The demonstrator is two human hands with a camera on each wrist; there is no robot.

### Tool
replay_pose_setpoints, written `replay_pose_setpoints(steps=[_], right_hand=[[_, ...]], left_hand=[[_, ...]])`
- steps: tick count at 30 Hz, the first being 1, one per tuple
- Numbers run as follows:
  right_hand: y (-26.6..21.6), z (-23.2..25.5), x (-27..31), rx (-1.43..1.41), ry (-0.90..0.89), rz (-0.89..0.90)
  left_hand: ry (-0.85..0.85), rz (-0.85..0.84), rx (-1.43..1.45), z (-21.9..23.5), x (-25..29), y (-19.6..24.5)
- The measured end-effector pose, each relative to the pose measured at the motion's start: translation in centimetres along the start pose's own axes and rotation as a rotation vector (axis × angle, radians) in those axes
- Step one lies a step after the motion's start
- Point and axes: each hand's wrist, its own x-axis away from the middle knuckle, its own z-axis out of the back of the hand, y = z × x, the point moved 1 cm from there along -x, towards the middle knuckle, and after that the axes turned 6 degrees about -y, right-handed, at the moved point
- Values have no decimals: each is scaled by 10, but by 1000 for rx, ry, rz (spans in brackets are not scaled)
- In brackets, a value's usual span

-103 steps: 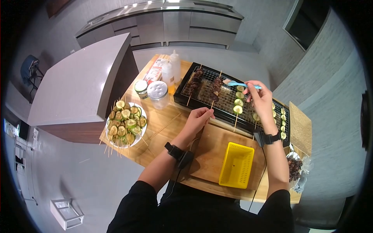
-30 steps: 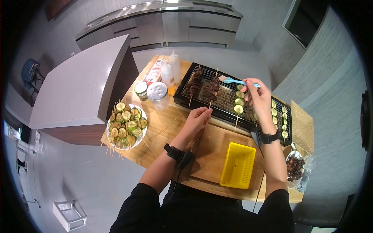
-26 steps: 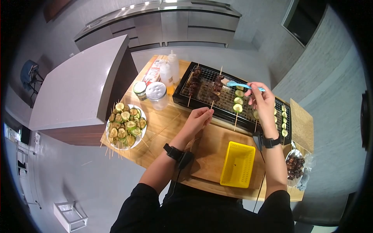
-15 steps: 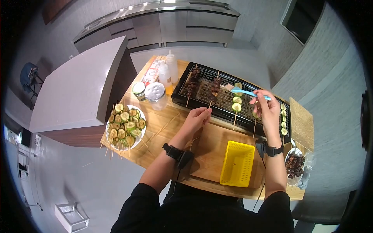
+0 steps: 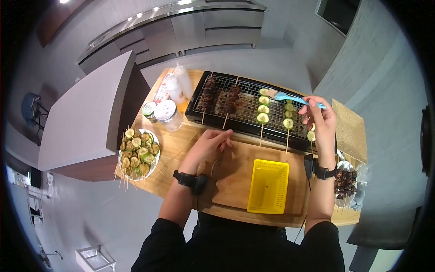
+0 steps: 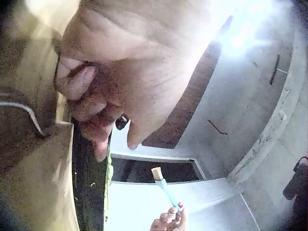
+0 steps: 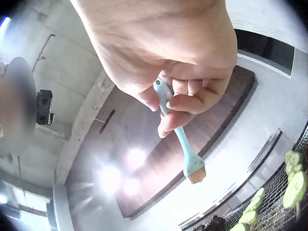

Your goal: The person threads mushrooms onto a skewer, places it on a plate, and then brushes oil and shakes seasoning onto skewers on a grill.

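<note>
In the head view my right hand [image 5: 322, 120] pinches a light blue basting brush [image 5: 290, 97]. Its tan bristles [image 5: 271, 93] overlap the upper end of a zucchini skewer [image 5: 263, 109] on the black grill [image 5: 247, 124]. The right wrist view shows the brush handle [image 7: 183, 142] between thumb and fingers. Near the grill's front edge, my left hand [image 5: 211, 144] hovers with fingers loosely bent, close below a meat skewer [image 5: 232, 100]. Nothing shows between the thumb and fingers of the left hand [image 6: 125, 91] in the left wrist view.
Another meat skewer [image 5: 208, 93] and more zucchini skewers [image 5: 288, 115] lie on the grill. A yellow basket [image 5: 268, 187] stands on the cutting board [image 5: 226, 190]. Squeeze bottles [image 5: 183, 80], a shaker jar [image 5: 168, 115] and a plate of zucchini skewers [image 5: 139, 153] are at left; a meat plate [image 5: 345, 183] is right.
My left hand has let go of the meat skewer and drawn back toward the board. The brush has gone from beside the meat skewer to the nearest zucchini skewer. The head view has shifted right.
</note>
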Motion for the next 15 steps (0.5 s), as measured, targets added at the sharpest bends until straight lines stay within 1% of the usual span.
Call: replay_pose_setpoints(steps=[2, 5, 8, 11, 14, 15], right_hand=[[-2, 8, 0, 2, 6, 2], [-1, 20, 0, -10, 2, 5], [-3, 26, -2, -11, -5, 2], [-4, 26, -6, -29, -21, -1], [-5, 24, -9, -42, -66, -4], [-7, 24, -11, -41, -84, -1]], left_hand=[[-46, 62, -103, -1, 0, -3], [-99, 128, -92, -17, 2, 11], [-156, 21, -215, -41, -1, 28], [-197, 11, -318, -55, -14, 36], [-224, 101, -322, -63, -26, 40], [-232, 103, -326, -66, -32, 38]])
